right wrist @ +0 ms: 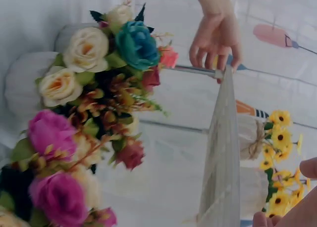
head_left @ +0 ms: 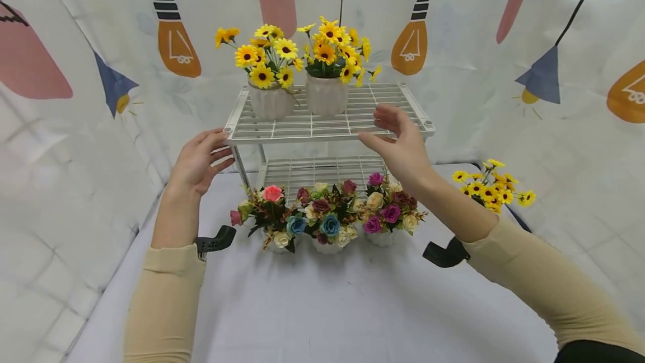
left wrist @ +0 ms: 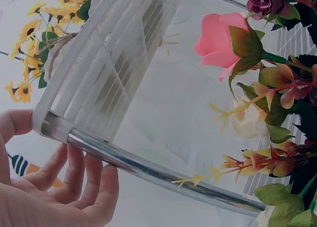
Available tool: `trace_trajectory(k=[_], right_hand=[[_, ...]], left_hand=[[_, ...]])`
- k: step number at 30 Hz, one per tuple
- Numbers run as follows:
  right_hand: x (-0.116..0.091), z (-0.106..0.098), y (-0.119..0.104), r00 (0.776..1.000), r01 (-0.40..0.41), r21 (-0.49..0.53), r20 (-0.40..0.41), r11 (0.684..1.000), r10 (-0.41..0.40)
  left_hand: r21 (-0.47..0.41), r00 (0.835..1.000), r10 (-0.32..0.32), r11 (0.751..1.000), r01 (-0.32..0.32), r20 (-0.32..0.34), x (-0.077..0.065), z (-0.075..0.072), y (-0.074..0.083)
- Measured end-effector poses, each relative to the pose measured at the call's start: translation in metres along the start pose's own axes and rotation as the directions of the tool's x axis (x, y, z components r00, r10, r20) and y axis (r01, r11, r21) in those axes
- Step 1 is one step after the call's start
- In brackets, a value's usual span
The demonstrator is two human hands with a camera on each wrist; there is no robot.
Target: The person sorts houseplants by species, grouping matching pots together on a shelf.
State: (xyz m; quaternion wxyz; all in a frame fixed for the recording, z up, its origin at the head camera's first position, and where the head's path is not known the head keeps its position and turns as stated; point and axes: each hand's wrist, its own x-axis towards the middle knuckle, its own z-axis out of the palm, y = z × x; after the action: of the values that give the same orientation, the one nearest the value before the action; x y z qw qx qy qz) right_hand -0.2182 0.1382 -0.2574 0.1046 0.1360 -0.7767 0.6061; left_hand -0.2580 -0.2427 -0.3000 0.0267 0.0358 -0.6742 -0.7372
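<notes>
A white two-tier wire shelf rack (head_left: 373, 96) stands on the table. My left hand (head_left: 197, 160) holds the front left corner of its upper shelf, the thumb on top and the fingers bent against the metal post (left wrist: 143, 170). My right hand (head_left: 403, 136) hovers by the front right part of that shelf, thumb and fingers apart, nothing between them. Two ribbed white pots of yellow daisies, a left pot (head_left: 272, 102) and a right pot (head_left: 327, 96), sit on the upper shelf. The right wrist view shows only part of my right hand (right wrist: 297, 207).
Three pots of mixed artificial roses, with a left bouquet (head_left: 272, 214), a middle bouquet (head_left: 327, 214) and a right bouquet (head_left: 390, 206), stand before the lower shelf (head_left: 322, 167). More yellow daisies (head_left: 489, 186) are at the right of the white-covered table (head_left: 312, 307). A printed curtain hangs behind.
</notes>
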Motion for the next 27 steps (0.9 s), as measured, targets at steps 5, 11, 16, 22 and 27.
trace_trajectory(k=[5,11,16,22,27], right_hand=[[-0.020,-0.024,0.018,0.999,0.045,0.000,-0.031,0.999,-0.045],[-0.047,-0.054,0.048,0.996,0.029,-0.034,-0.083,0.999,-0.032],[-0.067,-0.077,0.082,0.987,-0.026,-0.024,-0.161,0.999,0.022],[-0.089,-0.100,0.122,0.943,-0.222,-0.044,-0.263,0.974,0.203],[-0.108,-0.114,0.153,0.891,-0.339,0.088,-0.288,0.936,0.350]], left_hand=[[0.006,1.000,0.005,1.000,-0.005,-0.004,0.000,0.001,0.001],[0.004,1.000,0.006,1.000,-0.006,0.004,-0.002,0.001,0.001],[0.012,1.000,0.007,1.000,-0.007,0.000,-0.002,0.000,0.001],[-0.018,1.000,0.003,1.000,-0.003,0.008,0.000,-0.002,0.000],[-0.018,1.000,0.005,1.000,-0.004,0.022,0.001,-0.004,-0.002]])
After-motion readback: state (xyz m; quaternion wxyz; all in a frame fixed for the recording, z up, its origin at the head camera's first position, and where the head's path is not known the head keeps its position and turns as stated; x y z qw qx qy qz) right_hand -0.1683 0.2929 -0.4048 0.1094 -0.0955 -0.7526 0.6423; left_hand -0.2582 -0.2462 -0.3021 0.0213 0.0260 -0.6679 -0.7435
